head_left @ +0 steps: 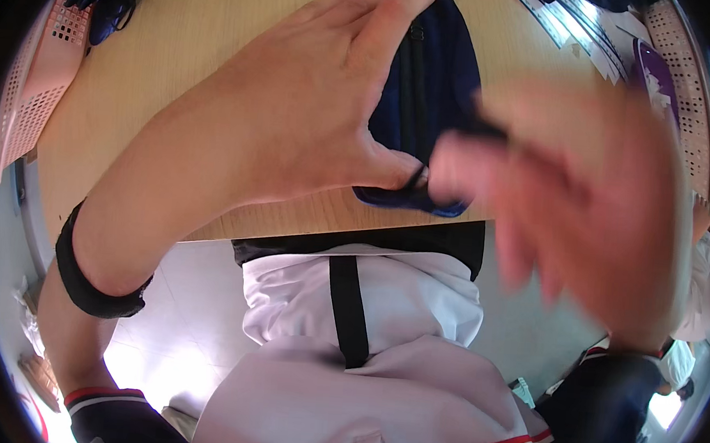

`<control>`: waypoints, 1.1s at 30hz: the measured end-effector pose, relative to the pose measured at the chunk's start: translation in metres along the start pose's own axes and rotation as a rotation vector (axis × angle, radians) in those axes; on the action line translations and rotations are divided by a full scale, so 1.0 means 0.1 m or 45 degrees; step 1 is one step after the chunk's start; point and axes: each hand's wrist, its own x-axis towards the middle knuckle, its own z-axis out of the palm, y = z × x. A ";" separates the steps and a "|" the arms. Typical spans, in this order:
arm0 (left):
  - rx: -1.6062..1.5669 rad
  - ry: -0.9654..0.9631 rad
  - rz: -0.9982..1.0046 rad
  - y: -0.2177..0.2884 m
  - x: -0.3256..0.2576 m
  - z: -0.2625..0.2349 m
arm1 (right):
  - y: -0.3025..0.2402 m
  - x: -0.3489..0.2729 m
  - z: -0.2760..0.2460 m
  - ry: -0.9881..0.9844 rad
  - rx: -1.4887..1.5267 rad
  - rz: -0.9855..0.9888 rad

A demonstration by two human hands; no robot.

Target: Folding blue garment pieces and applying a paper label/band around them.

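1. Head view: a navy zippered pouch (457, 60) lies on a wood-grain tabletop (173, 118), its rounded near end close to the table's front edge, within easy reach of both hands.

2. Stretched over the pouch's left side, the left hand (322, 108) has its thumb and index finger spread wide, the thumb down at the near end beside a small black strip. The broad span seems meant to keep the soft case flat and steady, with its dark zipper (414, 94) exposed between them.

3. At right, the right hand (571, 187) appears blurred over the pouch's near right side, its fingers partly curled. Whether they grip the dark strap-like piece (489, 128) there cannot be told.

4. Flanking the work, a pink perforated basket (40, 76) stands at left and a pale perforated basket (685, 72) at right, apparently kept aside to leave the middle for handling. Ruler-like strips (557, 20) lie near the far right corner.
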 end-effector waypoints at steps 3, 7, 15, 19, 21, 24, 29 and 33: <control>-0.332 -0.566 -0.062 0.27 0.16 -0.40 | -0.13 0.51 -0.70 -0.444 0.448 0.786; -0.083 -0.548 0.161 -0.09 0.03 -0.21 | 0.02 0.79 -0.17 -0.188 0.097 0.805; 0.038 -0.361 -0.111 0.22 -0.18 -0.12 | 0.28 0.77 -0.41 -0.259 0.118 0.451; -0.114 -0.532 -0.238 0.45 -0.41 -0.28 | 0.63 0.73 -0.03 0.067 -0.011 -0.107; -0.100 -0.590 -0.086 0.39 -0.46 -0.28 | 0.67 0.73 0.04 0.122 -0.069 -0.128; -0.089 -0.681 0.090 0.25 -0.49 -0.27 | 0.54 0.76 -0.03 0.095 -0.113 -0.109; -0.129 -0.647 0.103 0.21 -0.51 -0.28 | 0.64 0.93 -0.44 0.226 0.067 -0.063; -0.165 -0.619 0.125 0.26 -0.43 -0.29 | 1.49 1.13 -1.50 0.715 -0.390 -0.008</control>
